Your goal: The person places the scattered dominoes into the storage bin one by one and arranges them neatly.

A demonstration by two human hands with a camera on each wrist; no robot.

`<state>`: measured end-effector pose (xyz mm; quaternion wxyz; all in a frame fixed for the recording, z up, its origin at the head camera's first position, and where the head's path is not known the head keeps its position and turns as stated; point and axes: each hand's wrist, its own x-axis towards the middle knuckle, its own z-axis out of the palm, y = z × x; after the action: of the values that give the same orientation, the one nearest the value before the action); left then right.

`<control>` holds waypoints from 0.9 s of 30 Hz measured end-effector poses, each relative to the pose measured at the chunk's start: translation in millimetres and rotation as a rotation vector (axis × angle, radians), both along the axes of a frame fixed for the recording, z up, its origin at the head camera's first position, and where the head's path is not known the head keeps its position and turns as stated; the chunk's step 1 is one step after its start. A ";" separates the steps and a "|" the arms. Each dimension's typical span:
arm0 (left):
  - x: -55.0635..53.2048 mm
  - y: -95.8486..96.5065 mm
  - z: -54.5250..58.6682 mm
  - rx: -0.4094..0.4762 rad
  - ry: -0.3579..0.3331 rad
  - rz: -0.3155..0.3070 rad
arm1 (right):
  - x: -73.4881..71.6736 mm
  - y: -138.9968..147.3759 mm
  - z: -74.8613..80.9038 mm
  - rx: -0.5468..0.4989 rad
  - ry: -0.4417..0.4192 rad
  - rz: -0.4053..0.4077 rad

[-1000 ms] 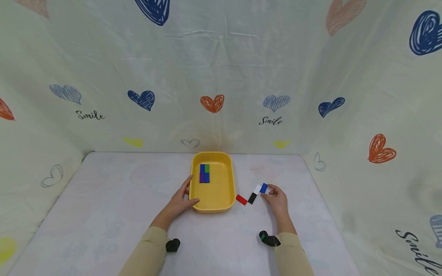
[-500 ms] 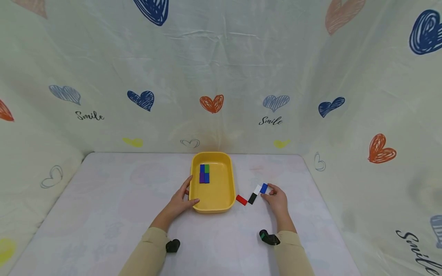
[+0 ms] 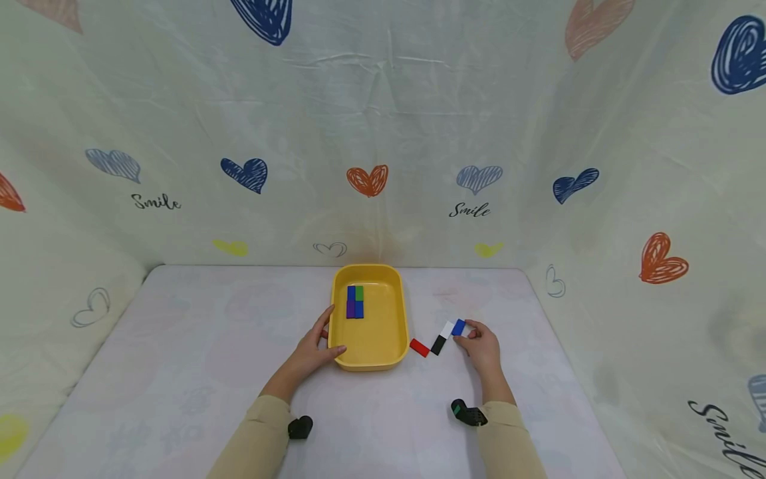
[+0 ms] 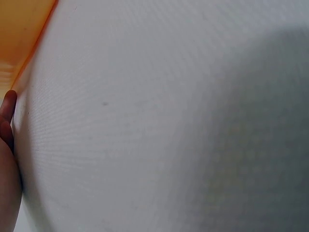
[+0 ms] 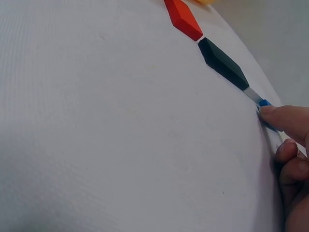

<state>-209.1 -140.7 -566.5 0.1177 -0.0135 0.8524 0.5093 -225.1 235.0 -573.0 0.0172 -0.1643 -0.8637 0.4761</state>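
Heart-printed sheeting [image 3: 419, 126] backs the table [image 3: 371, 426]. Most of the left hand [image 3: 310, 350] is cut off in its wrist view; from the head view I see it gripping the yellow tray [image 3: 383, 346], where four blocks [image 3: 356, 302] lie. Rightward come a red block [image 3: 419, 348], black block [image 3: 439, 345] and white block [image 3: 446, 330], then the blue block [image 3: 458, 327], pinched by the right hand [image 3: 483, 346].

- Left wrist view: the left edge crops the left hand [image 4: 8, 162] and the yellow tray [image 4: 21, 34].
- Right wrist view: the right hand [image 5: 295, 170], cropped at the right, hides part of the blue block [image 3: 458, 326]; the top edge cuts the red block [image 5: 184, 20].
- Head view: both sleeves [image 3: 254, 442] run off the bottom.
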 end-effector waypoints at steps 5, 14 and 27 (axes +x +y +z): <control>0.7 0.4 1.7 -0.001 -0.006 0.004 | 0.9 1.9 -2.0 -0.063 -0.003 -0.010; 1.5 0.6 1.3 0.004 -0.018 0.012 | 5.2 1.9 -1.5 -0.232 -0.014 -0.003; 1.8 -0.2 1.5 0.021 -0.022 0.016 | 17.5 -12.9 8.1 -0.472 -0.001 -0.027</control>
<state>-207.2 -140.9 -565.1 0.1231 -0.0245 0.8455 0.5190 -207.6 222.2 -564.9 -0.0155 -0.1757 -0.7262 0.6645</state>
